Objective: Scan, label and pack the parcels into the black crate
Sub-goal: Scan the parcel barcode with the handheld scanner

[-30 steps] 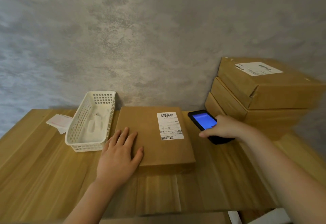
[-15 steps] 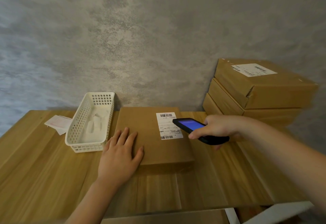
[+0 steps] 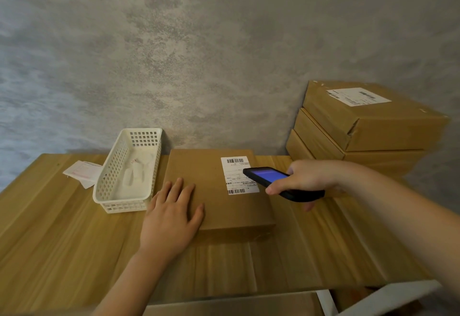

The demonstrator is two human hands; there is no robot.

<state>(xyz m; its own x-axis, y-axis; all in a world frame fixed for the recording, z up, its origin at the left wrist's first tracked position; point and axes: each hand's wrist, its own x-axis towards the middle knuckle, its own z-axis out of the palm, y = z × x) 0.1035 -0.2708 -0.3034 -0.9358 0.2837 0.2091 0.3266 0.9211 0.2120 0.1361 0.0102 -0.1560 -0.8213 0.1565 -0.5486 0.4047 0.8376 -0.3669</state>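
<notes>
Cardboard parcel [image 3: 219, 191] on bench [image 3: 62, 241], scan step underway.
Left hand [image 3: 171, 218] flat on it; right hand [image 3: 306, 178] grips scanner [image 3: 278, 182] over label [image 3: 236, 166]. Stack [image 3: 368, 126] unpacked; crate unseen.

Flat brown cardboard parcel [image 3: 214, 191] lying flat on the wooden table, white barcode label [image 3: 237, 175] on its top right, black handheld scanner [image 3: 281, 182] with lit blue screen held tilted above the label, three brown cardboard parcels [image 3: 361, 129] stacked at right, topmost labelled

The basket [image 3: 129, 173] lies left of the parcel [image 3: 214, 191] on the table [image 3: 62, 241], stacked boxes [image 3: 361, 126] right.
</notes>
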